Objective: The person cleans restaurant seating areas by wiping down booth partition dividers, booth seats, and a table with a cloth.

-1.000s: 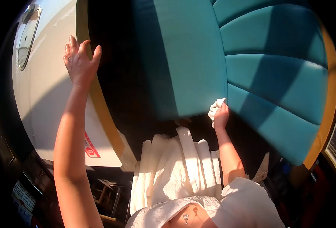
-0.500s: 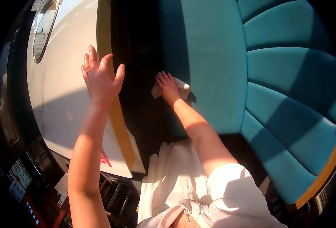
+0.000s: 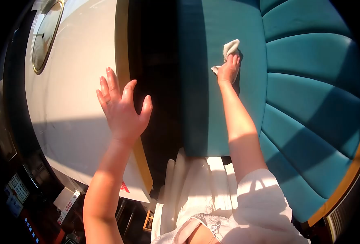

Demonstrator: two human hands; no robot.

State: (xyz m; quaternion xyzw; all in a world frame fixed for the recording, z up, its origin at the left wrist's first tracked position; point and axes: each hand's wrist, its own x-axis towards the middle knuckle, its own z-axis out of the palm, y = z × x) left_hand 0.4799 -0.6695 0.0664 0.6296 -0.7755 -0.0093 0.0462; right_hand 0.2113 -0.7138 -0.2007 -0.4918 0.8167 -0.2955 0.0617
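White cloth looks rumpled and sunlit, loosely folded.

Bare hands: two, one left hand and one right hand. Digits on the left: five visible; on the right, the full number cannot be made out. Narrow finger ring: one. Crumpled white cloth: one. Pale, smooth tabletop with a tan edge: one. Oval, gold-rimmed inset plate: one. Red-and-white printed sticker: one, partly covered. Teal upholstered seat cushion: one. Teal padded backrest: one, with five stitched seams in view. Small silvery pendant: one.
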